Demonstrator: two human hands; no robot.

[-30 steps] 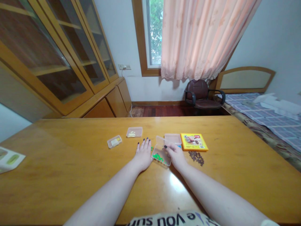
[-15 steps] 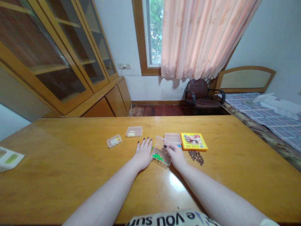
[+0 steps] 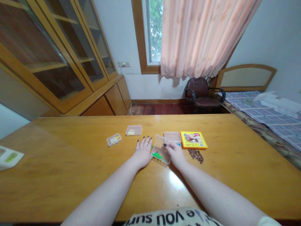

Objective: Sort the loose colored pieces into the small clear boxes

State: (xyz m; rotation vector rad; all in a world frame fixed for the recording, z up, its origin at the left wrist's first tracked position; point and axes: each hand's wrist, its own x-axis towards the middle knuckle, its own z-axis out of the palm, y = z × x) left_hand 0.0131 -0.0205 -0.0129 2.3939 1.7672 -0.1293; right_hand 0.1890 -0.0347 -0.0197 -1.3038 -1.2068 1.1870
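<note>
My left hand [image 3: 142, 154] lies palm down on the wooden table, its fingers stretched and spread. Just right of it is a clear plastic box [image 3: 167, 161] with its lid raised. Bright green pieces [image 3: 157, 155] lie inside this box, and a bit of green also shows beside my left fingertips. My right hand [image 3: 176, 153] grips the box at its right side with the fingers bent together; whether a small piece is pinched there too is hidden. Behind that hand stands another clear box [image 3: 172, 137], with something blue at its near edge.
A yellow game box [image 3: 194, 140] lies to the right, with a heap of brown pieces [image 3: 196, 156] in front. Left of centre are a clear tray of cream pieces [image 3: 134, 130] and a small lidded case [image 3: 113, 140]. A white object [image 3: 10, 158] sits at the left edge.
</note>
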